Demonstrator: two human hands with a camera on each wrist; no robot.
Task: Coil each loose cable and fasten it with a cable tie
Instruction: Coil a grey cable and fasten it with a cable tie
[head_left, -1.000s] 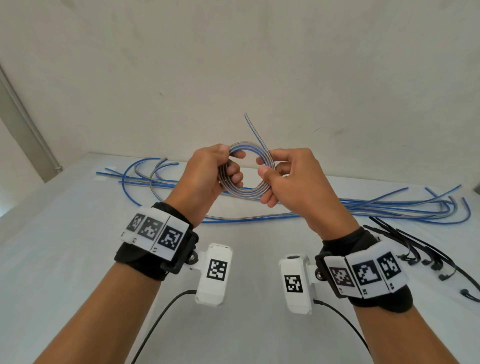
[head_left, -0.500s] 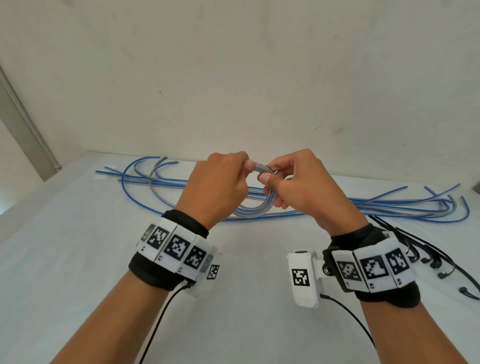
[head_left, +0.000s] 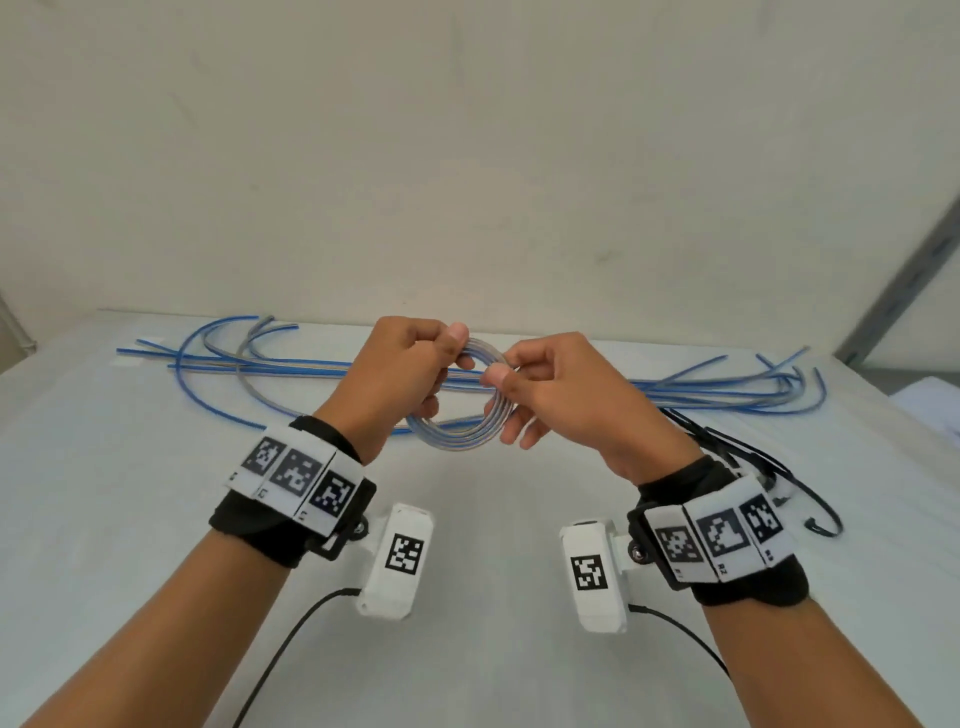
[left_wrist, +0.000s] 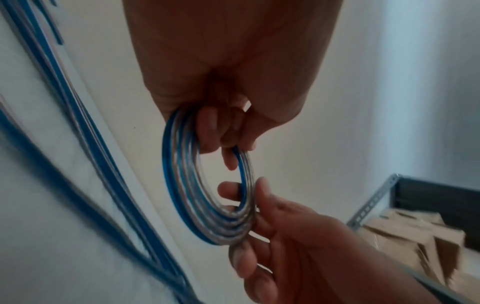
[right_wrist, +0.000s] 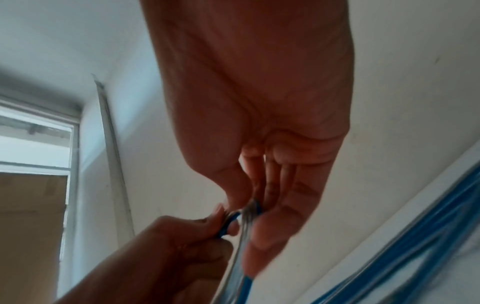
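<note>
A small coil of blue and clear cable (head_left: 457, 434) hangs in the air above the white table (head_left: 130, 519), held between both hands. My left hand (head_left: 410, 374) grips its upper left side, fingers curled through the ring, thumb on top. My right hand (head_left: 545, 389) pinches its right side between thumb and forefinger. In the left wrist view the coil (left_wrist: 187, 197) shows several tight turns, with my left fingers (left_wrist: 207, 131) inside the ring and the right hand (left_wrist: 259, 218) below. The right wrist view shows the coil (right_wrist: 244, 242) edge-on. Black cable ties (head_left: 748, 457) lie on the table behind my right wrist.
Several long loose blue and clear cables (head_left: 727, 389) lie stretched across the far side of the table near the wall, ends curling up at the left (head_left: 218, 353). A metal shelf frame (head_left: 904, 280) stands at the right. Black camera leads (head_left: 280, 654) trail from my wrists.
The coil's free end, sticking up a second ago, is now tucked into the ring. Both hands lowered slightly, and the left thumb has come over the top of the coil.
</note>
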